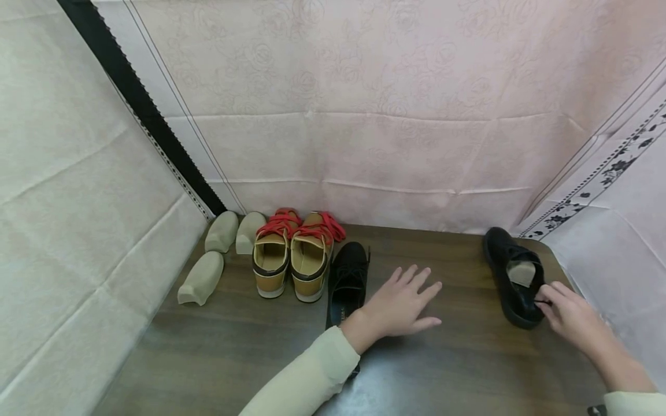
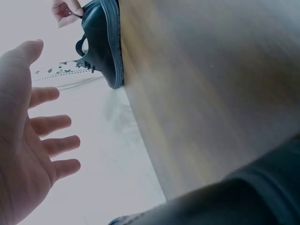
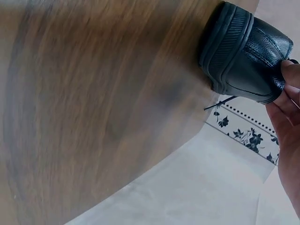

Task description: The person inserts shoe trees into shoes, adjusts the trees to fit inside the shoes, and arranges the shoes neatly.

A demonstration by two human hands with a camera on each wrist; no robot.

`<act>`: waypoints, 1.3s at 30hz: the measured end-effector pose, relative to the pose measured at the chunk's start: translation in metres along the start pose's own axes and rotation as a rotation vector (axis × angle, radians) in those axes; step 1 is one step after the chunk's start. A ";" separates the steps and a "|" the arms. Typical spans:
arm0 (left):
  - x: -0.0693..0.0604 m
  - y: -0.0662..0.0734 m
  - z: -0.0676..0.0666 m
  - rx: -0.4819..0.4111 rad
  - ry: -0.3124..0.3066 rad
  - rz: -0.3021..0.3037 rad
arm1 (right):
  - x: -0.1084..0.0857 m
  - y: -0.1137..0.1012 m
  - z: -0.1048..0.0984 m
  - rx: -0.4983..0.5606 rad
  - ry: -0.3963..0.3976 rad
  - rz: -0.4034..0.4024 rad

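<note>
At the right end of the wooden surface stands a black lace-up shoe [image 1: 500,277] with a beige insert [image 1: 521,272] inside. My right hand [image 1: 572,315] pinches the upper rim of its heel between thumb and fingers; in the right wrist view the heel [image 3: 255,61] faces the camera. My left hand [image 1: 398,303] hovers with fingers spread, holding nothing, and its palm [image 2: 23,159] shows in the left wrist view. Left of that hand is another black shoe [image 1: 350,271], partly covered by the forearm and sleeve.
Two tan shoes [image 1: 311,260] with red laces stand side by side left of the middle. Farther left lie three beige inserts [image 1: 203,277]. A pale patterned cloth [image 1: 364,144] hangs behind the surface, with more cloth on both sides.
</note>
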State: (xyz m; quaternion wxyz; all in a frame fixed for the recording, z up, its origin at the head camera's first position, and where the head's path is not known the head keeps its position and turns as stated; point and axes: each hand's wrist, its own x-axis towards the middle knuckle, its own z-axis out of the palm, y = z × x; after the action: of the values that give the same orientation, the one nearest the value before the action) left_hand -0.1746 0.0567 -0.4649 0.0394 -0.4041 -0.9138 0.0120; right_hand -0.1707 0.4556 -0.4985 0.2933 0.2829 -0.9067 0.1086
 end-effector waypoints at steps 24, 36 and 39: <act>-0.006 -0.003 -0.010 -0.028 -0.008 -0.021 | -0.012 0.000 -0.015 -0.015 -0.036 0.098; -0.024 -0.024 -0.014 -0.051 0.056 -0.060 | 0.003 -0.024 -0.012 0.094 0.070 0.050; -0.028 -0.027 -0.016 -0.049 0.066 -0.064 | 0.008 -0.033 -0.011 0.096 0.075 0.036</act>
State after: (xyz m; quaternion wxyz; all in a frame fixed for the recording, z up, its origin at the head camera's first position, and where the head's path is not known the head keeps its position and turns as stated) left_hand -0.1743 0.0176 -0.4490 0.0599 -0.3755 -0.9245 -0.0251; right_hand -0.1518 0.4293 -0.4837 0.3112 0.2761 -0.8938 0.1675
